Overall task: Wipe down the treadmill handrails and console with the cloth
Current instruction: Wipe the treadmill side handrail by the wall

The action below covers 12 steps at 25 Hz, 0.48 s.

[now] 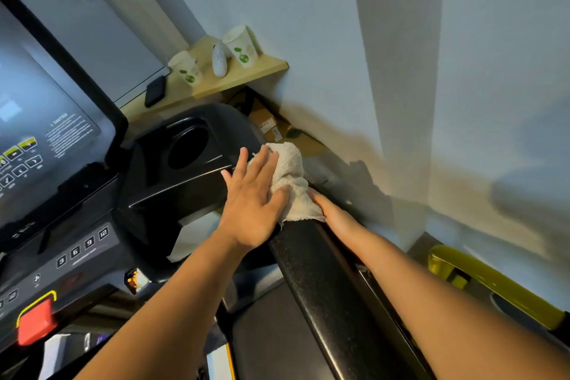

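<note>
At the far left the console point(46, 133) is cut off by the frame edge, and its small print is too blurred to read. Next to it is the dark cup holder point(188, 146). The left hand point(253, 210) lies flat with straight, spread fingers and presses the white cloth point(293, 182) on the top end of the black handrail point(324, 287). The right hand point(334, 216) is on the far side of the rail. Its fingers go under the cloth, so I cannot tell its grip. The yellow object point(493, 284) at the right is not clear.
</note>
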{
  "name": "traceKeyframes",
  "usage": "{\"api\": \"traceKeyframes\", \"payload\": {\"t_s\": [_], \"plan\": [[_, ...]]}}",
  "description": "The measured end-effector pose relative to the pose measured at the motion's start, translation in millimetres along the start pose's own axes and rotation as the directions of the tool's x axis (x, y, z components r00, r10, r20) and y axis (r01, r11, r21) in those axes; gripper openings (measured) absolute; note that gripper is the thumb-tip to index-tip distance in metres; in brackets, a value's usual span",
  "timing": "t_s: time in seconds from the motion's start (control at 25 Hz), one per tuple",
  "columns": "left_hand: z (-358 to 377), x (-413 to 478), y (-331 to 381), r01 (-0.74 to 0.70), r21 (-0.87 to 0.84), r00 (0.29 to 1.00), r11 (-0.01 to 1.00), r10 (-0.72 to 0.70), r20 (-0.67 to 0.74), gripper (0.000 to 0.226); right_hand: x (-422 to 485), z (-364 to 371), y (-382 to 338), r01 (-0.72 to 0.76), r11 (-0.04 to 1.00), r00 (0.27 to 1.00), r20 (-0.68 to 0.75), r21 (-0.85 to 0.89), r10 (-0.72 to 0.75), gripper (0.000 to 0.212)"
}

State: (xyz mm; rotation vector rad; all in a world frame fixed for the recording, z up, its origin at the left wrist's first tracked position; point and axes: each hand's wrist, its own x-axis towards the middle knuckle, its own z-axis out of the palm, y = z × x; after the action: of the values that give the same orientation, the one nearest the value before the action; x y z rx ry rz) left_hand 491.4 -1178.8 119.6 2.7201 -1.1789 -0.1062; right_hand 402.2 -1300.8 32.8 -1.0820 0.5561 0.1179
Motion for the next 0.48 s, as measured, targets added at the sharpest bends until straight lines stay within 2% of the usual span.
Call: {"api": "traceKeyframes", "payload": {"t_s": [0.12,0.24,0.32,0.4,0.48], "plan": [[0.5,-4.7,2.5,0.015,0.008,1.000,1.000,-0.015,-0.009,0.071,-27.4,-0.1,0.2,-0.061,0.996,0.998,-0.027,-0.058,0.059,0.053],[-3.5,4.6,-3.7,0.008,0.090,1.000,0.996,-0.008,-0.002,0.072,-61.0,-6.3,11.7,-0.078,0.982,0.995,-0.078,-0.172,0.066,0.062],[-5.3,3.0,2.9,0.018,0.173,0.998,0.985,-0.027,0.055,0.074,-83.8,-9.2,20.5,-0.002,0.972,1.000,-0.029,-0.237,-0.005,0.068],[-1.0,-11.1,19.9,0.039,0.178,0.993,0.983,-0.057,0.099,0.072,-109.7,-14.5,37.6,0.088,0.965,0.996,-0.011,-0.246,-0.094,0.075],[4.1,-40.8,39.5,0.038,0.169,0.995,0.985,-0.053,0.082,0.070,-142.0,-23.4,61.0,0.102,0.969,0.994,-0.023,-0.225,-0.110,0.069]]}}
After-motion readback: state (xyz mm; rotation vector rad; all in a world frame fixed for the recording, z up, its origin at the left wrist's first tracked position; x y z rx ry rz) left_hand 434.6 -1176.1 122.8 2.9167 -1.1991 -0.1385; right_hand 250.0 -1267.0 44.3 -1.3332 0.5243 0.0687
